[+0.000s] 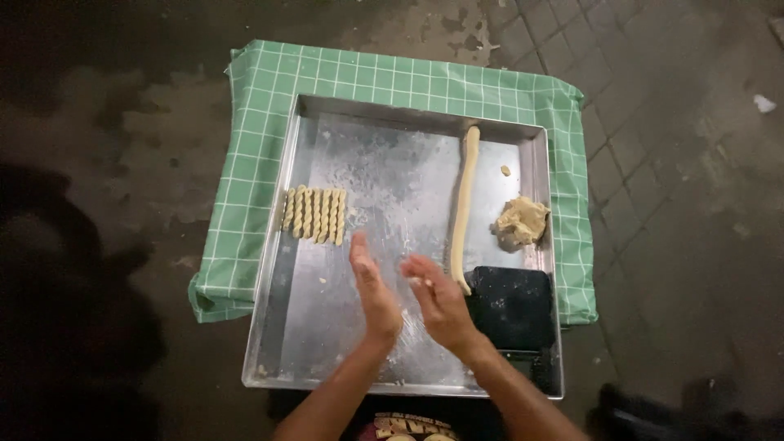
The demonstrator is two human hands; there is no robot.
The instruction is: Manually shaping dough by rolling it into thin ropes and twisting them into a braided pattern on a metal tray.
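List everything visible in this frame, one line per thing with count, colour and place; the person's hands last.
Rectangular metal tray: one, silver, on the cloth.
Checked cloth: one, green and white, under the tray.
Twisted dough sticks: about seven, pale yellow, in a row at tray left.
Long rolled dough rope: one, pale yellow, tray right of centre.
Dough lump: one, beige, tray right edge.
Flat black slab: one, tray near right corner.
Left hand: open, above the tray.
Right hand: open, a small dough piece at its fingers.
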